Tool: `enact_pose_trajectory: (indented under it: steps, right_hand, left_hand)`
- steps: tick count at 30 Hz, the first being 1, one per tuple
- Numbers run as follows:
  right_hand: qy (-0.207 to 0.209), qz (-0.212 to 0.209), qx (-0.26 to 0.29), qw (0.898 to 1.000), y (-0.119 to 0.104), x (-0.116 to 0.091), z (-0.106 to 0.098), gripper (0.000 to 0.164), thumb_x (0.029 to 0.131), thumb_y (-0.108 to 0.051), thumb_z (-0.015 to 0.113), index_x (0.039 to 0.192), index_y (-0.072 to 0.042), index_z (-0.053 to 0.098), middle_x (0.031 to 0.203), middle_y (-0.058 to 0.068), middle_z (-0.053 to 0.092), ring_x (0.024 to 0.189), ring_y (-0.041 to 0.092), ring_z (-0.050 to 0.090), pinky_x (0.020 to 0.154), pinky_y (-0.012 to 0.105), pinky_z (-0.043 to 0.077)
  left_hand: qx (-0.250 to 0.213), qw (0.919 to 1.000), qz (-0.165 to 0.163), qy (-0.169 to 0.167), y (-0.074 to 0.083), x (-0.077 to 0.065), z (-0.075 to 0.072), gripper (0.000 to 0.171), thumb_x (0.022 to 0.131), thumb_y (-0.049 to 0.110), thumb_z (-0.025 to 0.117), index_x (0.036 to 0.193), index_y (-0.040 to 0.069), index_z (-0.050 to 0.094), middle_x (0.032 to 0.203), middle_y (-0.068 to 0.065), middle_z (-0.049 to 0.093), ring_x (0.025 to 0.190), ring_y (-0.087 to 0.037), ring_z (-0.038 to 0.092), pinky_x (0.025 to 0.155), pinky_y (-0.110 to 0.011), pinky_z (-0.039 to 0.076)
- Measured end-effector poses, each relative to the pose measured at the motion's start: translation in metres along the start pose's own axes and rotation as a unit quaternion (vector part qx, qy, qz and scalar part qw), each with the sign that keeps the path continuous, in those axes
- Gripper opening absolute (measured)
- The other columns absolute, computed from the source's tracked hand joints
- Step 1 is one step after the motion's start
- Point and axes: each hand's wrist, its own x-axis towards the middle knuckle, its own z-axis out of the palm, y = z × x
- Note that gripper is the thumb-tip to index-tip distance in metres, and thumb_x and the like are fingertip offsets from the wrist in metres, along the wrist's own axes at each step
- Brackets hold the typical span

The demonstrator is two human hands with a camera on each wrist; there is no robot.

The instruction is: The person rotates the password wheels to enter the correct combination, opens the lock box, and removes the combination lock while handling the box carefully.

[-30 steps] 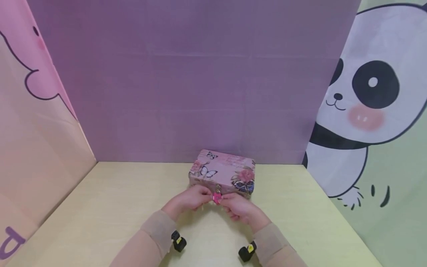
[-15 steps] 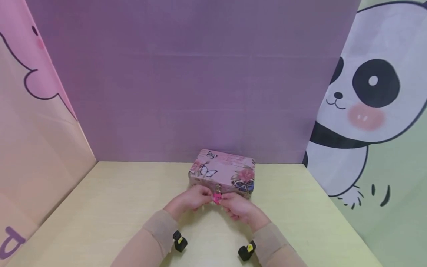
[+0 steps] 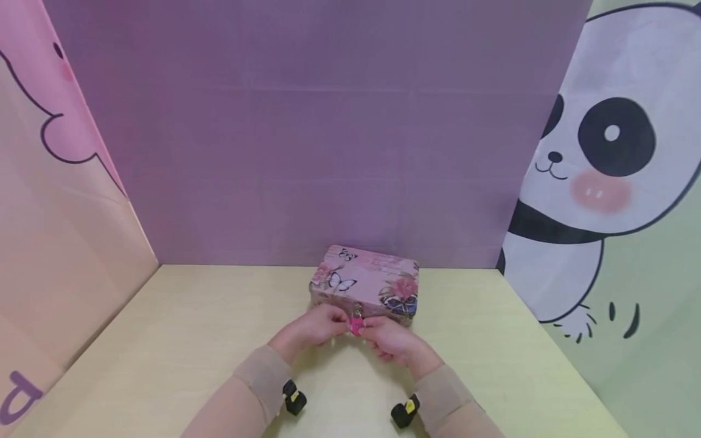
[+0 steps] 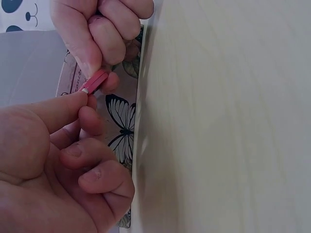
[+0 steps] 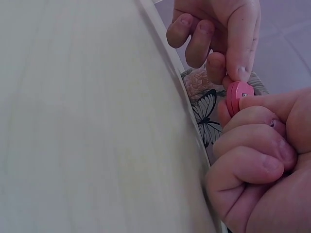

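A pink butterfly-and-flower box (image 3: pixel 372 277) has a small pink padlock (image 3: pixel 357 326) at the gold-coloured clasp (image 3: pixel 358 309) on its front. From the left, my left hand (image 3: pixel 314 325) pinches the padlock's edge between thumb and forefinger. My right hand (image 3: pixel 398 340) grips its other side, the remaining fingers curled under. In the right wrist view, a tiny dial window shows on the padlock (image 5: pixel 241 90), partly covered by the right thumb; its digits are too small to read. The left wrist view shows the padlock (image 4: pixel 97 81) edge-on between both hands' fingertips.
The box stands on a pale wooden table (image 3: pixel 191 340), near a purple backdrop (image 3: pixel 328 134). Cartoon-printed panels, one with a panda (image 3: pixel 613 182), flank the table. Small black devices (image 3: pixel 294 398) are strapped at both wrists.
The padlock has turned slightly between the fingers, and more of its shackle shows now. Both hands and the box stay in nearly the same place.
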Motion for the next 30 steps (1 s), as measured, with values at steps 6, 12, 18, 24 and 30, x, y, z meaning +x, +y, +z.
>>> enact_pose_trajectory:
  steps: [6,12,18,24,30]
  right_hand:
    - [0.004,0.003,-0.005,1.000,-0.0002,0.0006,0.0011,0.026,0.104,-0.014,0.049,0.118,0.004,0.062,0.061,-0.004,0.036,0.048,0.010,0.026,0.045,0.024,0.021]
    - [0.012,0.004,-0.011,1.000,-0.0011,-0.0003,0.0020,0.026,0.104,-0.016,0.050,0.111,0.005,0.063,0.061,-0.004,0.037,0.048,0.010,0.026,0.044,0.023,0.021]
    - [0.014,0.006,-0.013,1.000,-0.0026,-0.0017,0.0025,0.026,0.104,-0.017,0.050,0.110,0.006,0.062,0.061,-0.004,0.037,0.047,0.009,0.026,0.044,0.023,0.021]
    - [0.010,0.002,-0.014,1.000,-0.0038,-0.0022,0.0020,0.026,0.105,-0.016,0.049,0.111,0.005,0.062,0.062,-0.004,0.037,0.048,0.010,0.026,0.045,0.024,0.021]
    - [0.004,-0.003,-0.017,1.000,-0.0034,-0.0022,0.0015,0.027,0.105,-0.015,0.048,0.113,0.006,0.063,0.062,-0.004,0.038,0.048,0.009,0.026,0.045,0.023,0.021]
  left_hand:
    - [0.032,0.9992,0.022,0.005,0.0000,0.0009,0.0003,0.015,0.099,0.012,0.063,0.091,0.000,0.069,0.073,-0.005,0.060,0.055,-0.010,0.045,0.051,-0.025,0.039]
    - [0.042,0.9988,0.026,0.008,0.0013,0.0014,-0.0015,0.015,0.099,0.016,0.064,0.094,0.004,0.072,0.088,-0.009,0.069,0.072,-0.014,0.054,0.068,-0.032,0.047]
    - [0.042,0.9988,0.023,0.006,0.0019,0.0006,-0.0013,0.015,0.099,0.017,0.064,0.096,0.005,0.072,0.093,-0.008,0.070,0.079,-0.016,0.056,0.076,-0.034,0.047]
    - [0.040,0.9989,0.022,0.006,0.0003,0.0014,-0.0019,0.014,0.100,0.017,0.063,0.095,0.008,0.072,0.096,-0.007,0.070,0.082,-0.016,0.057,0.080,-0.037,0.048]
    - [0.042,0.9989,0.020,0.004,-0.0010,0.0015,-0.0012,0.010,0.099,0.017,0.064,0.094,0.012,0.072,0.094,-0.005,0.069,0.078,-0.016,0.056,0.075,-0.036,0.048]
